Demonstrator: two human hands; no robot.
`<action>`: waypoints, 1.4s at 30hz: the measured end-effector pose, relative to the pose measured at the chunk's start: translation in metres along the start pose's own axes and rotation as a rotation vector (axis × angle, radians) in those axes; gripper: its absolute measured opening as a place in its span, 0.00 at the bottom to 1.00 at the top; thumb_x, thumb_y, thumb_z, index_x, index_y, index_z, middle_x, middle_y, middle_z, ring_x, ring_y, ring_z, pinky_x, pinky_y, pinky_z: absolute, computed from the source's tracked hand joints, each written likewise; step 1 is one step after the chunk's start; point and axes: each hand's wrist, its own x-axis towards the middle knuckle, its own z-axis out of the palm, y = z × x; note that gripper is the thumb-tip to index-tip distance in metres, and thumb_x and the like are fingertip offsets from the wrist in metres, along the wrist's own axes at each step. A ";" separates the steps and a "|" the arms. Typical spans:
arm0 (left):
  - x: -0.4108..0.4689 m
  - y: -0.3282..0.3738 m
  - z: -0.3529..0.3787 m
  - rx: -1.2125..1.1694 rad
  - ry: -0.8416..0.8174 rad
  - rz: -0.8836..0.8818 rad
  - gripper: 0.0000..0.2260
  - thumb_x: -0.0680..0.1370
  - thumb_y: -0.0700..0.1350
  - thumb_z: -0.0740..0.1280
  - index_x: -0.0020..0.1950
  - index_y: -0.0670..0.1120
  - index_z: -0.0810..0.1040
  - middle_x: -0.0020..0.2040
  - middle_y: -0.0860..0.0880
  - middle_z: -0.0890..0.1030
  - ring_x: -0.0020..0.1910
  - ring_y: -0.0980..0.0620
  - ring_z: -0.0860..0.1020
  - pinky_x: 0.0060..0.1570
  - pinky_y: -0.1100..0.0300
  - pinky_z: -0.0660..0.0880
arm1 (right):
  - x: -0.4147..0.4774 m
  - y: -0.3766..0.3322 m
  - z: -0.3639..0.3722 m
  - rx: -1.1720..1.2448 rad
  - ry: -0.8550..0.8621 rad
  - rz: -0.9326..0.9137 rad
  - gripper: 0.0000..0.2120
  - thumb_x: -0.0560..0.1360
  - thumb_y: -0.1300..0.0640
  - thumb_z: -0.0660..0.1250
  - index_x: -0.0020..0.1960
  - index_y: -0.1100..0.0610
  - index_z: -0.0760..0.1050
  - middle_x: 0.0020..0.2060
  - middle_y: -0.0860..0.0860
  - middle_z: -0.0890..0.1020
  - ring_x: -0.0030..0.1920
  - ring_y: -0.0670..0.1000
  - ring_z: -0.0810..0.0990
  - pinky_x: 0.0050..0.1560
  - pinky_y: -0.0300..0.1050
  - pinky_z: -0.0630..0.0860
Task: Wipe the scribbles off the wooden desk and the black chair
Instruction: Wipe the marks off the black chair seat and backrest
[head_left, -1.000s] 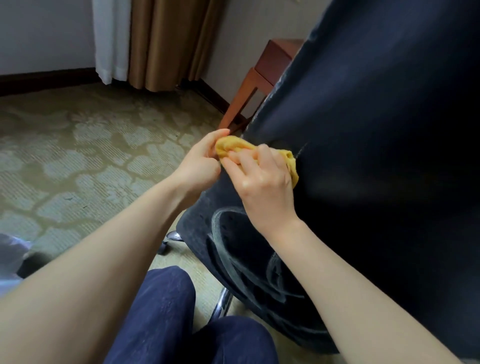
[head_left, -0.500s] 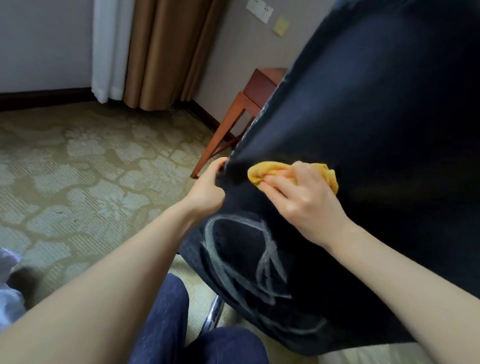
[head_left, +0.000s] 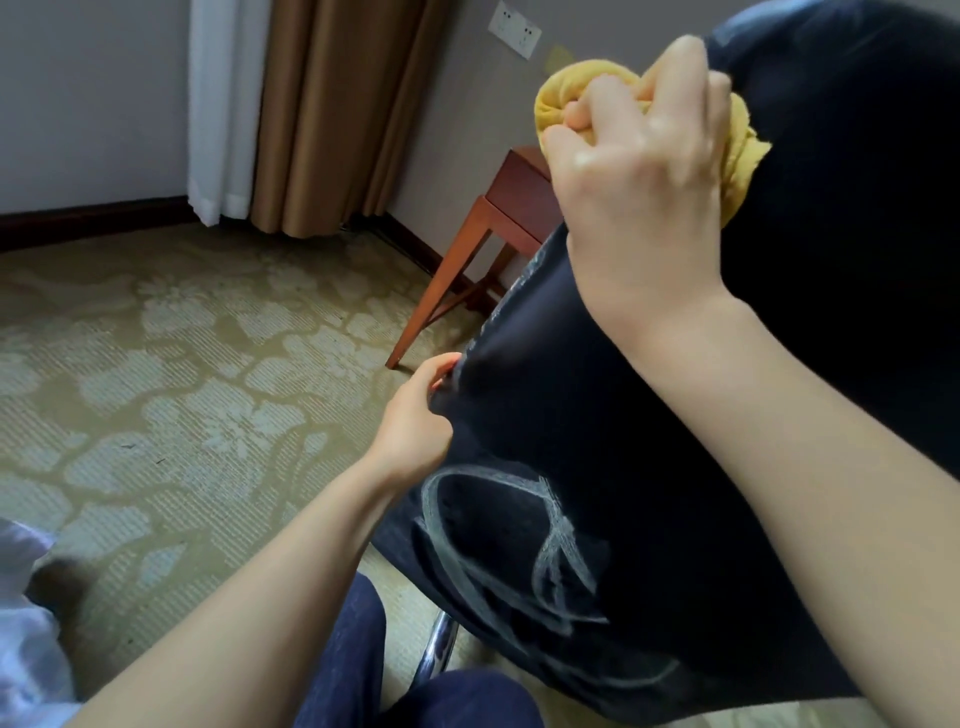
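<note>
Bunched yellow cloth (head_left: 566, 98) in right hand (head_left: 644, 176); looping scribbles (head_left: 563, 525) on black chair (head_left: 831, 260)

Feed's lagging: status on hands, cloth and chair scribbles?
Right hand grips yellow cloth, held high. Left hand pinches black chair edge. Scribbles unwiped, lower down. Nothing blocking.

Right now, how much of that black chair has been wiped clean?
Little looks done: the upper part of the chair shows no bold marks. In hand: the right hand grips a yellow cloth up high by the chair, while the left hand holds its edge. Left: big white scribbles low on the chair, unwiped. The top of the wooden table is out of sight.
</note>
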 end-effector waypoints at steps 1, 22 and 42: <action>-0.003 0.001 0.001 -0.011 0.008 -0.009 0.34 0.70 0.23 0.50 0.69 0.50 0.69 0.64 0.53 0.73 0.64 0.58 0.68 0.62 0.60 0.70 | -0.001 -0.003 -0.002 0.036 -0.051 0.014 0.12 0.60 0.79 0.65 0.26 0.65 0.72 0.27 0.58 0.74 0.41 0.56 0.63 0.32 0.45 0.74; -0.023 -0.011 -0.029 -0.216 0.121 -0.243 0.32 0.71 0.23 0.50 0.69 0.46 0.70 0.68 0.50 0.72 0.66 0.53 0.70 0.49 0.70 0.69 | -0.132 -0.078 -0.019 0.302 -0.737 -0.428 0.15 0.70 0.69 0.56 0.34 0.57 0.78 0.30 0.52 0.75 0.36 0.54 0.71 0.38 0.48 0.65; -0.042 0.065 0.003 -0.069 -0.184 -0.071 0.32 0.74 0.29 0.56 0.75 0.52 0.60 0.69 0.47 0.69 0.37 0.63 0.71 0.32 0.68 0.68 | 0.028 0.066 -0.074 0.018 -0.528 -0.311 0.15 0.62 0.78 0.68 0.38 0.59 0.79 0.36 0.52 0.79 0.38 0.57 0.71 0.37 0.45 0.63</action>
